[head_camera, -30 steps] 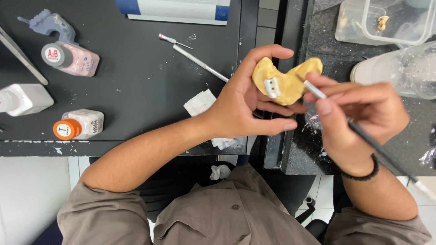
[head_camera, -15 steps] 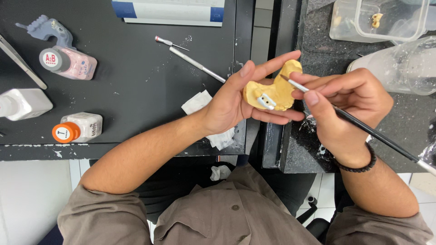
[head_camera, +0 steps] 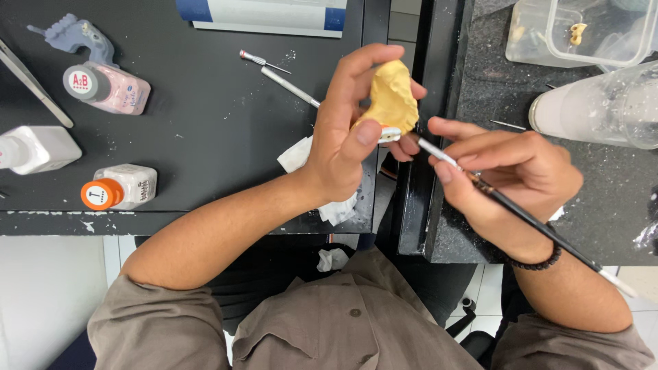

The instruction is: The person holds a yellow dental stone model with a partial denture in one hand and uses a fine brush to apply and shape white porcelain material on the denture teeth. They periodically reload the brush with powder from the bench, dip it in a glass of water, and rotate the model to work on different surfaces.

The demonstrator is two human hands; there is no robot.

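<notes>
Yellow plaster makes up the one dental cast (head_camera: pixel 392 96), which sits near the middle of the view, a little toward 1 o'clock. The left hand (head_camera: pixel 346 130) grasps it, thumb at its lower edge and fingers curled over the top. A small white tooth piece (head_camera: pixel 389 133) shows at the cast's underside. The right hand (head_camera: pixel 510 181), at 3 o'clock, pinches one thin black-handled brush (head_camera: pixel 521 212) like a pen, its pale tip touching the cast's lower edge; a dark bead bracelet (head_camera: pixel 538 260) circles that wrist.

On the black table (head_camera: pixel 205 123), toward 9 and 10 o'clock, stand three small bottles: one pink bottle with a grey cap (head_camera: pixel 110 88), one white bottle (head_camera: pixel 38 149) and one with an orange cap (head_camera: pixel 120 188). One grey jaw model (head_camera: pixel 75 34) lies at 10 o'clock. Two slim metal instruments (head_camera: pixel 288 85) rest at 12 o'clock, the longer one partly hidden behind the left hand. One crumpled white tissue (head_camera: pixel 298 154) peeks from under the left wrist. Toward 2 o'clock are two clear plastic containers (head_camera: pixel 582 34) and one cloudy tumbler (head_camera: pixel 603 106).
</notes>
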